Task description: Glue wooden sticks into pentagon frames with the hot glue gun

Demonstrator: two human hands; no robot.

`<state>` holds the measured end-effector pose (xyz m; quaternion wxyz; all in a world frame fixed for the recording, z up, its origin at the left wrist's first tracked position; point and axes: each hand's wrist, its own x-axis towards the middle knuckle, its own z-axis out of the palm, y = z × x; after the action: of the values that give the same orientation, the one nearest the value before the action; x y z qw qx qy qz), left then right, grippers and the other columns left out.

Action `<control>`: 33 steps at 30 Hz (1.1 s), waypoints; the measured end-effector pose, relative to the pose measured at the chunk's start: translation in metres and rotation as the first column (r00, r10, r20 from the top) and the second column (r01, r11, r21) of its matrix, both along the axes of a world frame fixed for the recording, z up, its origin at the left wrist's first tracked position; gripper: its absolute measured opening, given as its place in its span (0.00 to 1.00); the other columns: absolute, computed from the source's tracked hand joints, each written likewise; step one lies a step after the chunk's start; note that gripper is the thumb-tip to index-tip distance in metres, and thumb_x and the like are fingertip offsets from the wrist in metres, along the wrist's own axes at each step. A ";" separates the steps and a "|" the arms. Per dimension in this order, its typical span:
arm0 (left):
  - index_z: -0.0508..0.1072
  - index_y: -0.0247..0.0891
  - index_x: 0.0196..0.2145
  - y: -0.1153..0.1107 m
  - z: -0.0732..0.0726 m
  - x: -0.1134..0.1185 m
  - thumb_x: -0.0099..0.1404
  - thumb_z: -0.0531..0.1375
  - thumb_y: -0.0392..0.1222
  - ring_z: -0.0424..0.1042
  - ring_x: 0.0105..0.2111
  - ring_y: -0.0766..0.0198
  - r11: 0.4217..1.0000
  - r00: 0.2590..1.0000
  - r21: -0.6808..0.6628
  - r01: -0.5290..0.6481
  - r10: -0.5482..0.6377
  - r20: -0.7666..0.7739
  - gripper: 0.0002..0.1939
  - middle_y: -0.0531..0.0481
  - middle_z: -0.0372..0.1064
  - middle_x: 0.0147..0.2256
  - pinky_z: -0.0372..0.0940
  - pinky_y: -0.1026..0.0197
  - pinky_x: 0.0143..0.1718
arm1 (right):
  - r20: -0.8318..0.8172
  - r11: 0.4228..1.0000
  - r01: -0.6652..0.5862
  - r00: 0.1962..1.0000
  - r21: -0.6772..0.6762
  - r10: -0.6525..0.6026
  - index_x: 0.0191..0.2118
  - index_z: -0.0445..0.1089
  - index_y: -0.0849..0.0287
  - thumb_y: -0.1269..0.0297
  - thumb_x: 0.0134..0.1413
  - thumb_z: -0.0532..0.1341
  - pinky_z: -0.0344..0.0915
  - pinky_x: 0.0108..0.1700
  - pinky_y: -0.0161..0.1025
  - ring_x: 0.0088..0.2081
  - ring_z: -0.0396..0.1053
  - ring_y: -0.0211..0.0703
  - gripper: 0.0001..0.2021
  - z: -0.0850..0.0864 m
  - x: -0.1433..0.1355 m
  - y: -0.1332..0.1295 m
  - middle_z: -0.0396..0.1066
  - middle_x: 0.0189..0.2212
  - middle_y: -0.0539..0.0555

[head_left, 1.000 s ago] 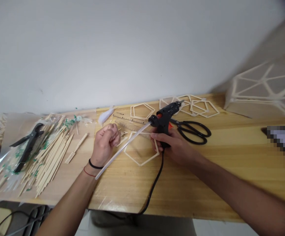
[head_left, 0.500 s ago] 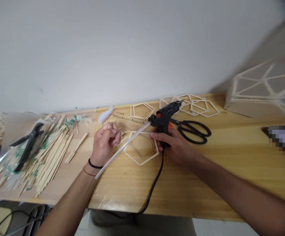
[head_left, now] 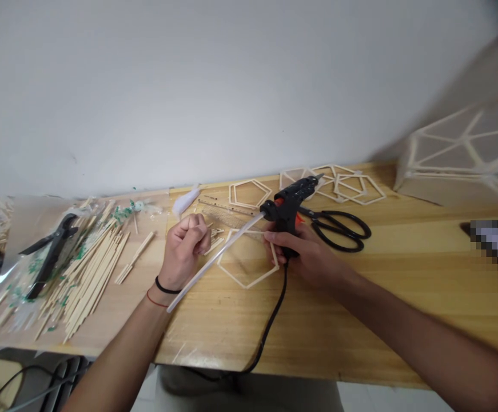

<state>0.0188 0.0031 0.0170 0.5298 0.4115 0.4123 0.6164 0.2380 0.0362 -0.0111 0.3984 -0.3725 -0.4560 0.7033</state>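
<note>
My right hand (head_left: 298, 249) is wrapped round the handle of a black glue gun (head_left: 289, 206), whose nozzle points up and to the right. A long translucent glue stick (head_left: 214, 260) sticks out of its back end toward the lower left. Curled into a fist, my left hand (head_left: 186, 243) is beside the glue stick; whether its fingers hold anything is hidden. Between the hands a pentagon of thin wooden sticks (head_left: 247, 285) lies on the wooden table (head_left: 317, 337). Short stick pieces (head_left: 215, 243) lie just right of my left fist.
Loose sticks (head_left: 96, 274) and a black cutter (head_left: 51, 263) lie at left. Black scissors (head_left: 345, 229) rest behind my right hand. More stick pentagons (head_left: 250, 193) lie near the wall. A stick-framed structure (head_left: 463, 154) stands at back right. The gun's cord (head_left: 270, 326) crosses the front edge.
</note>
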 end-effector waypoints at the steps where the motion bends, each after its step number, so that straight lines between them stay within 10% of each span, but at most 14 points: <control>1: 0.53 0.38 0.21 0.000 0.000 0.000 0.61 0.72 0.46 0.52 0.18 0.76 1.000 1.000 -0.002 -0.007 0.007 -0.011 0.30 0.60 0.50 0.22 0.47 0.67 0.21 | -0.001 1.000 -0.002 1.000 0.003 0.002 0.29 0.70 0.56 0.57 0.50 0.72 0.54 0.23 0.37 0.19 0.58 0.36 0.12 0.000 0.000 0.000 0.65 0.16 0.46; 33: 0.51 0.37 0.21 0.000 0.006 0.001 0.57 0.66 0.36 0.53 0.18 0.76 0.998 0.989 -0.029 0.056 -0.052 0.137 0.24 0.58 0.52 0.24 0.48 0.67 0.20 | -0.012 1.000 0.008 1.000 -0.007 -0.008 0.30 0.71 0.56 0.58 0.50 0.72 0.54 0.23 0.36 0.19 0.59 0.36 0.11 -0.002 0.000 0.000 0.66 0.16 0.46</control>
<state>0.0197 0.0026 0.0229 0.5798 0.3709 0.3738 0.6217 0.2379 0.0361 -0.0128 0.4024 -0.3715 -0.4496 0.7056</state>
